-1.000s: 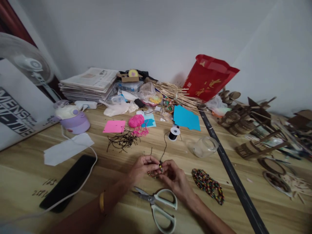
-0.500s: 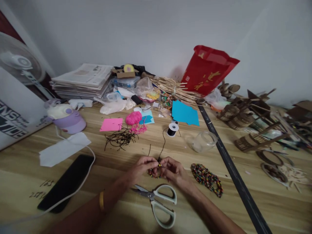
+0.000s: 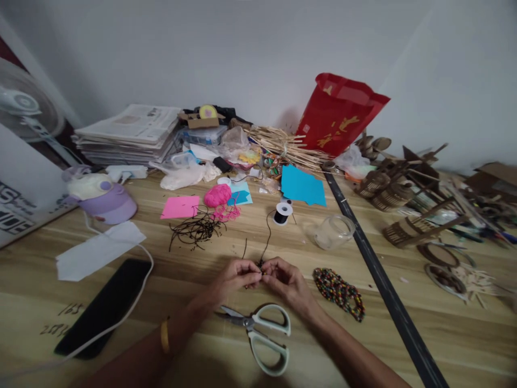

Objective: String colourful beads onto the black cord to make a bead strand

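Observation:
My left hand [image 3: 241,275] and my right hand [image 3: 286,280] meet at the middle of the table, both closed in a pinch. Between their fingertips is a small beaded string [image 3: 263,271], mostly hidden by the fingers. A black cord [image 3: 269,237] runs from it up to a white spool [image 3: 283,213]. Just below the hands lie scissors [image 3: 252,326] with pale handles, blades apart. A heap of multicoloured bead strands [image 3: 339,293] rests to the right of my right hand.
Cut black cords [image 3: 196,229], a pink yarn ball [image 3: 217,195] and a pink paper [image 3: 180,207] lie left of the spool. A glass jar [image 3: 334,233] stands at right, beside a dark strip [image 3: 379,272]. A black phone [image 3: 105,307] lies at left under a white cable.
My fingertips have drawn closer together over the beaded string, covering more of its beads. The whole view has shifted slightly, so the table things sit a little further left.

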